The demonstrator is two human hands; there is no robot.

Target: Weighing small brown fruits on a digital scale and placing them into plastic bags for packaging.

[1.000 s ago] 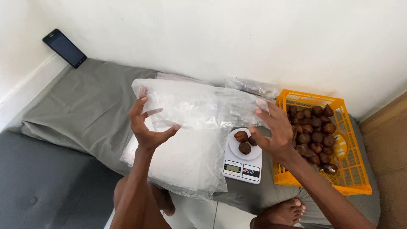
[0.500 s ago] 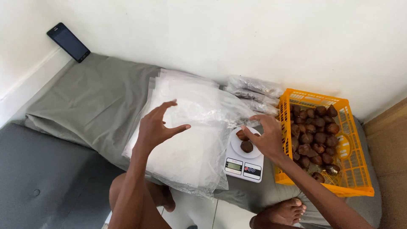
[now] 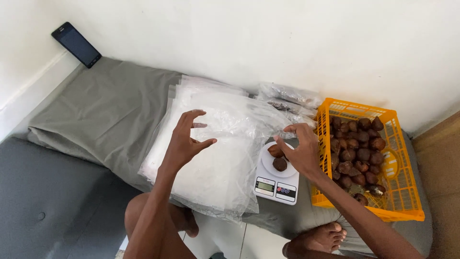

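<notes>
A stack of clear plastic bags (image 3: 215,158) lies on the grey cloth (image 3: 105,115). My left hand (image 3: 186,141) hovers just above the stack with fingers spread, holding nothing. My right hand (image 3: 301,149) pinches the right edge of the top bag, right above a small white kitchen scale (image 3: 277,178). Two brown round fruits (image 3: 278,158) sit on the scale's plate. An orange plastic crate (image 3: 397,192) to the right holds several of the same brown fruits (image 3: 357,151).
Filled clear bags (image 3: 287,98) lie against the white wall behind the scale. A dark phone (image 3: 76,44) leans on the wall at top left. My bare foot (image 3: 318,237) rests near the scale. A grey cushion (image 3: 43,211) fills the lower left.
The bag that both hands held up has come down onto the stack. My left hand let go of it and opened above the stack; my right hand moved down over the scale.
</notes>
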